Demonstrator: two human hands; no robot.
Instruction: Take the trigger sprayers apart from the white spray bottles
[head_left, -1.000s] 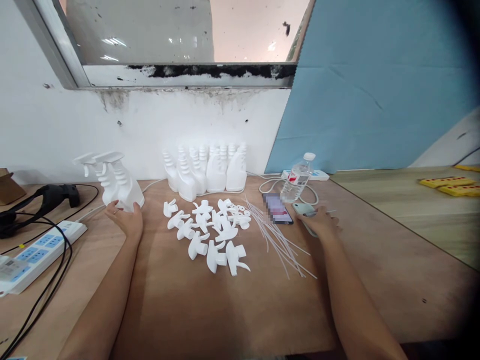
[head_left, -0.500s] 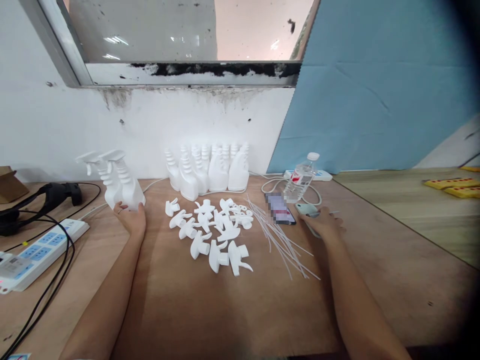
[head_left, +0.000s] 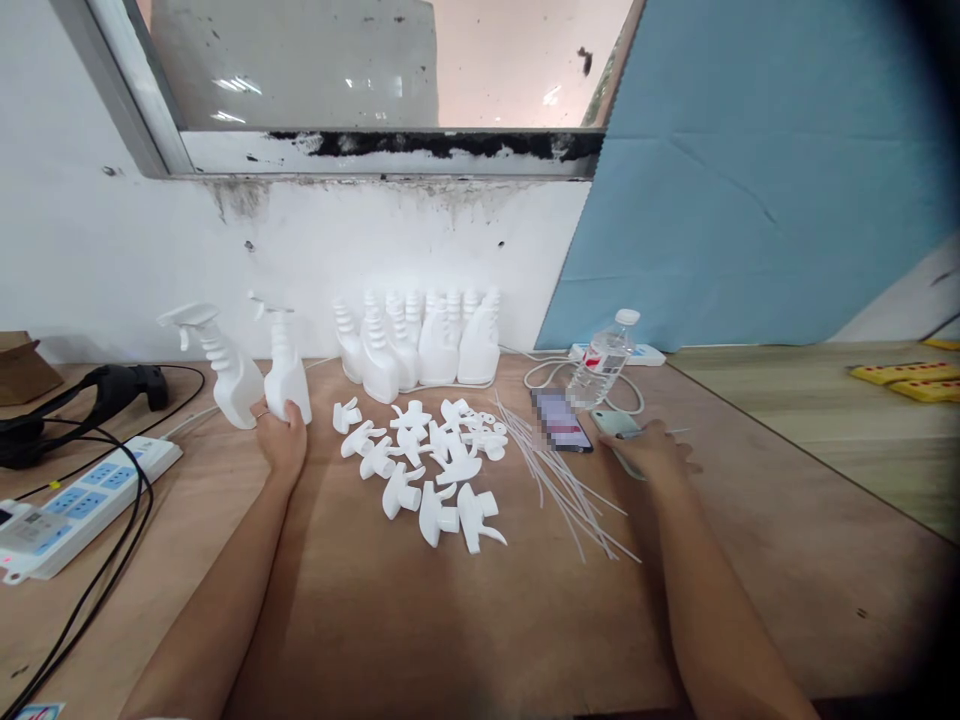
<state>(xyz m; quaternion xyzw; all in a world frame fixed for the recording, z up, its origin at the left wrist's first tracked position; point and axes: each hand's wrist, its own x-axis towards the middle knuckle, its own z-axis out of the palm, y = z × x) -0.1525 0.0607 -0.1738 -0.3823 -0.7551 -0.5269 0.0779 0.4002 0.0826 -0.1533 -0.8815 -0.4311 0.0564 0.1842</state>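
Observation:
My left hand [head_left: 283,435] is closed round the lower part of a white spray bottle [head_left: 286,365], which stands upright with its trigger head on. Just left of it, a second white spray bottle [head_left: 232,375] with a head leans slightly. Over on the right, my right hand [head_left: 661,452] is closed on a thin pen-like stick [head_left: 630,434], its kind too small to make out. That hand is beside a pale green phone [head_left: 616,424]. Between my hands lie several loose white trigger spray heads [head_left: 403,490] and a bundle of thin white tubes [head_left: 559,480].
Several headless white bottles [head_left: 457,350] stand against the wall. A dark-edged phone [head_left: 561,420] and a clear water bottle [head_left: 600,368] sit right of them. At left are a power strip [head_left: 97,490], black cables, a black headset [head_left: 97,395] and a cardboard box [head_left: 26,370].
My left hand has turned the held spray bottle and moved it slightly right, apart from the other one. My right hand stays near the pale green phone, almost unmoved.

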